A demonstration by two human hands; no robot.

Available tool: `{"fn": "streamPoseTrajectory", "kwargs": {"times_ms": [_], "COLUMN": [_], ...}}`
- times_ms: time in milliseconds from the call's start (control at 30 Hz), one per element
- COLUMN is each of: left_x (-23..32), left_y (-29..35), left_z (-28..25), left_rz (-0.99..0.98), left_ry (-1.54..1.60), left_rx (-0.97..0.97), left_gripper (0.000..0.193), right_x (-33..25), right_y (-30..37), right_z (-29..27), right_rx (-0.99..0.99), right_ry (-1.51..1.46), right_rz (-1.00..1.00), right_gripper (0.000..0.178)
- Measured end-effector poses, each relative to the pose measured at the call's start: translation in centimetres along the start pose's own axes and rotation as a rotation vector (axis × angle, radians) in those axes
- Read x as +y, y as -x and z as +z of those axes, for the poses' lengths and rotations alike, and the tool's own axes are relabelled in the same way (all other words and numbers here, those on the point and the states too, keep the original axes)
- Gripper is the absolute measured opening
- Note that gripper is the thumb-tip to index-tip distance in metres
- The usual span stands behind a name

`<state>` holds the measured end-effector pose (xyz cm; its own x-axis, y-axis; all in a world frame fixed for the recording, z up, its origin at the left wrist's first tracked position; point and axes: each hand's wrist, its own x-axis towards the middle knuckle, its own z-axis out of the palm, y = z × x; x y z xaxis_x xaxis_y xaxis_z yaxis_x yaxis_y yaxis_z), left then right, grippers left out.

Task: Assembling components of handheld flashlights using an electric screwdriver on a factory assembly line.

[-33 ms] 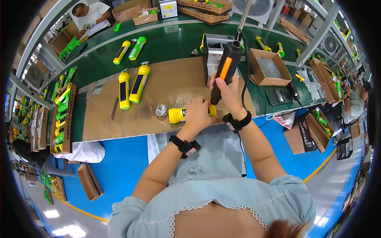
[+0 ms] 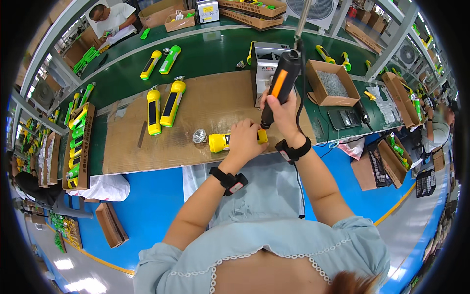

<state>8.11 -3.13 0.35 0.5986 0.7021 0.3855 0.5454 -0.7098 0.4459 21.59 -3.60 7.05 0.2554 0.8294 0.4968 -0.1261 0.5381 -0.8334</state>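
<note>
My left hand (image 2: 244, 140) is closed over a yellow flashlight (image 2: 218, 143) lying on the cardboard sheet (image 2: 205, 105), pressing it down. A shiny round reflector (image 2: 199, 136) sits at the flashlight's left end. My right hand (image 2: 283, 110) grips a black and orange electric screwdriver (image 2: 282, 81) that hangs from a metal rod. Its tip points down at the flashlight's right end, beside my left fingers; whether it touches a screw I cannot see. Two more yellow flashlights (image 2: 153, 111) with dark panels rest farther left on the cardboard.
Behind the screwdriver stands a grey machine (image 2: 264, 68). A carton of small screws (image 2: 333, 84) and a dark phone-like device (image 2: 344, 119) are at the right. Another carton (image 2: 84, 147) of flashlights borders the left side. Across the green bench sits another person (image 2: 113, 22).
Almost nothing differs; the screwdriver and both hands hold nearly the same place over the flashlight.
</note>
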Motion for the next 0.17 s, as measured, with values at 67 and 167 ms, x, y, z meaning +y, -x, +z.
{"fn": "streamPoseTrajectory", "kwargs": {"times_ms": [67, 167], "left_x": [-0.1, -0.6], "left_y": [0.0, 0.1], "left_z": [0.2, 0.4], "left_rz": [0.001, -0.009], "left_ry": [0.017, 0.149], "left_rx": [0.016, -0.033], "left_gripper": [0.040, 0.040], "right_x": [-0.5, -1.5], "right_y": [-0.2, -2.3], "right_z": [-0.3, -1.8], "right_rx": [0.096, 0.124], "right_ry": [-0.025, 0.038], "right_rz": [-0.043, -0.283], "right_gripper": [0.018, 0.027]}}
